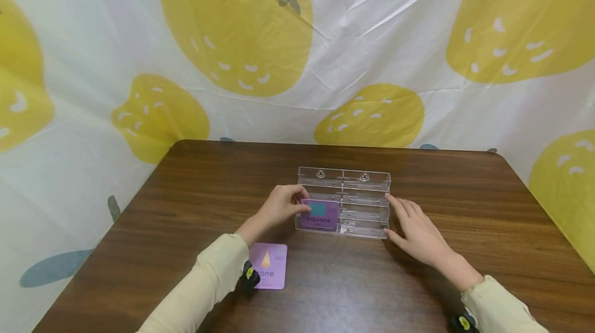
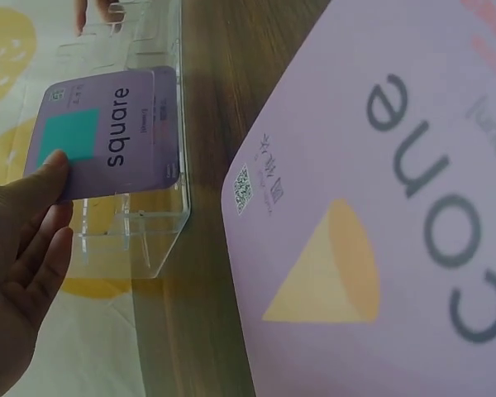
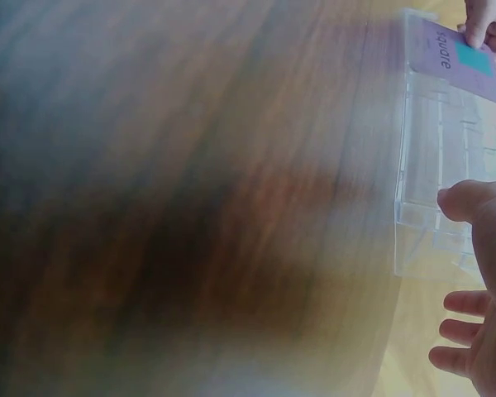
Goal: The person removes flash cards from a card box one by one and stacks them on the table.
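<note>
A clear plastic card rack point(image 1: 365, 200) with two columns of tiered slots stands on the table. My left hand point(image 1: 280, 205) pinches a purple card marked "square" point(image 1: 325, 221) by its upper left edge. The card's lower edge sits in the front left slot, behind the clear lip, as the left wrist view shows. At the rack's right side, my right hand point(image 1: 418, 232) touches the edge with thumb and forefinger extended; the other fingers are loosely spread. Under my left wrist lies a purple "cone" card point(image 1: 275, 266), partly covered by the sleeve and wrist camera.
The brown wooden table point(image 1: 209, 178) runs back to a white cloth point(image 1: 260, 121) printed with yellow fruit, which hangs behind and at both sides. Two small round fittings point(image 1: 321, 173) show along the rack's top tier.
</note>
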`<action>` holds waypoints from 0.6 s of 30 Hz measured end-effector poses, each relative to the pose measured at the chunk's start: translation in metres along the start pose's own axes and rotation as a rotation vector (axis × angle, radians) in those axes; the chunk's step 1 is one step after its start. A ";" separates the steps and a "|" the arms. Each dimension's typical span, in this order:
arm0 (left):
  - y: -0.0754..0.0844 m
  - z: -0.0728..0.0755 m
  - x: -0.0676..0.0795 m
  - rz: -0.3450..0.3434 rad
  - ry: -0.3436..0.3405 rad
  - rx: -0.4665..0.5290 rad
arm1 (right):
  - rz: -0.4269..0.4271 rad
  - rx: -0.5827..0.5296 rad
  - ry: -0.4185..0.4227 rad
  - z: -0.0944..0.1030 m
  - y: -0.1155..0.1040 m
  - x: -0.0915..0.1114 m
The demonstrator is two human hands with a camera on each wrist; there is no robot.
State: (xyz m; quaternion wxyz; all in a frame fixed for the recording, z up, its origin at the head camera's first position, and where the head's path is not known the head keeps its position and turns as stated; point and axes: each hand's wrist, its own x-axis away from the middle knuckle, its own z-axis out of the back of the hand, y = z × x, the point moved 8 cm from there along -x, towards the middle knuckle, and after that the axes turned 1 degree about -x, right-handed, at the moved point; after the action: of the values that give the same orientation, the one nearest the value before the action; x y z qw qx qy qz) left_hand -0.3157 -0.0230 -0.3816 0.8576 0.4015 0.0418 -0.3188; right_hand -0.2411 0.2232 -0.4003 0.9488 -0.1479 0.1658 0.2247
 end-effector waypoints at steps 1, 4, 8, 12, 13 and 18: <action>0.001 0.000 0.000 -0.009 -0.001 -0.005 | 0.001 0.001 0.001 0.000 0.000 0.000; 0.002 0.000 0.000 -0.032 -0.001 -0.022 | 0.002 0.002 0.003 0.000 0.000 0.000; 0.000 0.002 -0.001 -0.038 0.017 -0.039 | -0.003 -0.001 0.000 0.000 0.000 0.001; -0.001 0.005 -0.002 -0.036 0.056 -0.034 | -0.006 -0.005 -0.001 0.000 0.001 0.001; -0.001 0.006 -0.002 -0.032 0.065 -0.029 | -0.006 -0.005 0.000 0.000 0.001 0.001; -0.008 0.008 -0.001 0.031 0.093 0.040 | -0.006 -0.007 -0.002 -0.001 0.002 0.002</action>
State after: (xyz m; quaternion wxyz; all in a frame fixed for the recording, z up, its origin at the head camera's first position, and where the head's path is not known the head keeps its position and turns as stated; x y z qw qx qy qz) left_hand -0.3226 -0.0315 -0.3811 0.8512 0.4337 0.0688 -0.2874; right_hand -0.2409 0.2253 -0.4021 0.9491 -0.1513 0.1637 0.2227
